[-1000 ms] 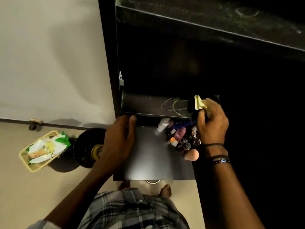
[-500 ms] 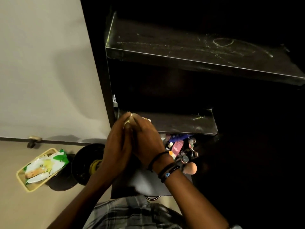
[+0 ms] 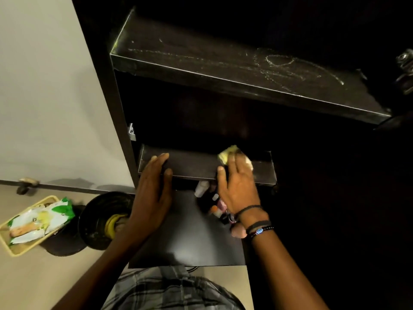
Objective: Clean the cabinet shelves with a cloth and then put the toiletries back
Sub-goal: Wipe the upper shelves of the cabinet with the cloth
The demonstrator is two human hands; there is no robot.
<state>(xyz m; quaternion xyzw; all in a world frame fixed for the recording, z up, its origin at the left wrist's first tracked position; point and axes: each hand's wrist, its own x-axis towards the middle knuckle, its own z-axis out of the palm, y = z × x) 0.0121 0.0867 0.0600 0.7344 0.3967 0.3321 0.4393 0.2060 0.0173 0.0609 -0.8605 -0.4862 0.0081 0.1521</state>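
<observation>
A dark cabinet stands open in front of me. My right hand (image 3: 238, 186) presses a pale yellow cloth (image 3: 230, 154) flat onto the right part of the small middle shelf (image 3: 194, 166). My left hand (image 3: 154, 189) rests on that shelf's left front edge, fingers spread, holding nothing. The larger upper shelf (image 3: 223, 63) shows white dust streaks and a ring mark. Several small toiletries (image 3: 214, 203), among them a white bottle and a pink one, stand bunched on the lowest board (image 3: 187, 242), partly hidden behind my right wrist.
On the floor at the left a yellow basket (image 3: 13, 249) holds a white and green packet (image 3: 42, 220). A round black bin (image 3: 96, 218) stands beside it. A metal hinge (image 3: 404, 70) shows at the far right. The pale wall fills the upper left.
My right hand has carried the cloth from the left end of the middle shelf to its right part. My left hand has come apart from it and stays at the left edge.
</observation>
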